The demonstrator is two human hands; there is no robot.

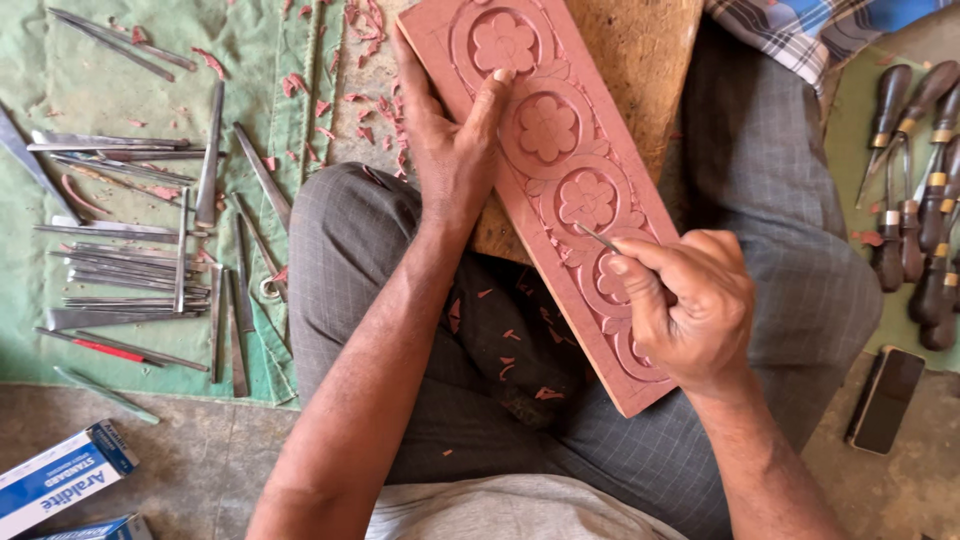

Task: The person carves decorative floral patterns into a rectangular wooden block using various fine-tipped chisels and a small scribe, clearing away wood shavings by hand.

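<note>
A long reddish panel point(545, 130) carved with a row of flowers in rings lies slanted across my lap, resting on a chipboard block point(640, 50). My left hand point(450, 140) grips the panel's left edge, thumb laid on the carved face between two flowers. My right hand point(685, 300) is closed around a thin metal carving tool point(597, 237), whose tip touches the panel just below the third flower. That hand hides the lower carved ring.
Several metal chisels and files point(140, 260) lie on a green cloth point(90, 90) at left, with reddish shavings. Wooden-handled tools point(915, 200) sit at right beside a dark phone point(885, 398). A blue and white box point(60, 475) lies on the floor.
</note>
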